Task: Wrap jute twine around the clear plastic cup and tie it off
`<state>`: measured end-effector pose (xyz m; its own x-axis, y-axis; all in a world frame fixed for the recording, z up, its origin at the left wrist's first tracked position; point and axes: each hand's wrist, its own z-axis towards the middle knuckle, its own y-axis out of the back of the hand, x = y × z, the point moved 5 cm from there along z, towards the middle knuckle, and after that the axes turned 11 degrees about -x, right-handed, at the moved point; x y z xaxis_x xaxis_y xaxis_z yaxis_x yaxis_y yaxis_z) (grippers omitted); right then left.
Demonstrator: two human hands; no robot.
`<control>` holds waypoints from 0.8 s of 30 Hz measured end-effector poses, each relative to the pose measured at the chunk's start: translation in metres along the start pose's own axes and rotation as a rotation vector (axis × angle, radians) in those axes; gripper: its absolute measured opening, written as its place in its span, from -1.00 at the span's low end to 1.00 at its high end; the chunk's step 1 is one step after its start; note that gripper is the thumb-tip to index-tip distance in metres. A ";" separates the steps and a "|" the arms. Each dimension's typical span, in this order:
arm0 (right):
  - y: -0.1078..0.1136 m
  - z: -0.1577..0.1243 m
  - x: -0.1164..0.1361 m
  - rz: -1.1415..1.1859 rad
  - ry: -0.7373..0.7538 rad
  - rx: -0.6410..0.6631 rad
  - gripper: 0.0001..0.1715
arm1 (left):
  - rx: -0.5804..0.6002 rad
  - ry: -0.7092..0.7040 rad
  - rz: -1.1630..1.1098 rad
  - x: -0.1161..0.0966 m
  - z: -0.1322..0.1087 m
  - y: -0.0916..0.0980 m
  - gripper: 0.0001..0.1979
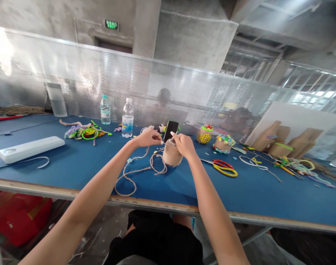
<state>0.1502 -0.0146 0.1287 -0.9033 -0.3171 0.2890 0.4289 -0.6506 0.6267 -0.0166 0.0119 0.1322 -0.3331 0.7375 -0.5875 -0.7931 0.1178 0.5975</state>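
A small jar (pixel 172 155), its side covered in brown twine, stands upright on the blue table in front of me. My right hand (pixel 184 145) is closed over its top right edge, with the thumb at the rim. Just left of the rim, my left hand (pixel 148 137) pinches the loose twine (pixel 138 170). That strand hangs below the hand and lies in loops across the table to the left of the jar. A dark-screened phone (pixel 172 129) is propped up behind the jar. The twine's end between the fingers is too small to make out.
Scissors (pixel 224 169) with red and yellow handles lie right of the jar. Two decorated jars (pixel 204 134) stand behind them. Water bottles (pixel 127 119), coloured pipe cleaners (pixel 86 131) and a white power strip (pixel 31 149) are on the left. A perforated metal screen (pixel 145 81) borders the table's back.
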 end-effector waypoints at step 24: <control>-0.007 -0.012 0.003 0.073 -0.022 -0.085 -0.52 | -0.015 -0.059 0.006 -0.007 0.000 -0.004 -0.86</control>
<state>0.1449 -0.0194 0.1168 -0.8690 -0.3512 0.3485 0.4924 -0.6829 0.5397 -0.0112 0.0062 0.1337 -0.3073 0.7759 -0.5509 -0.7990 0.1040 0.5923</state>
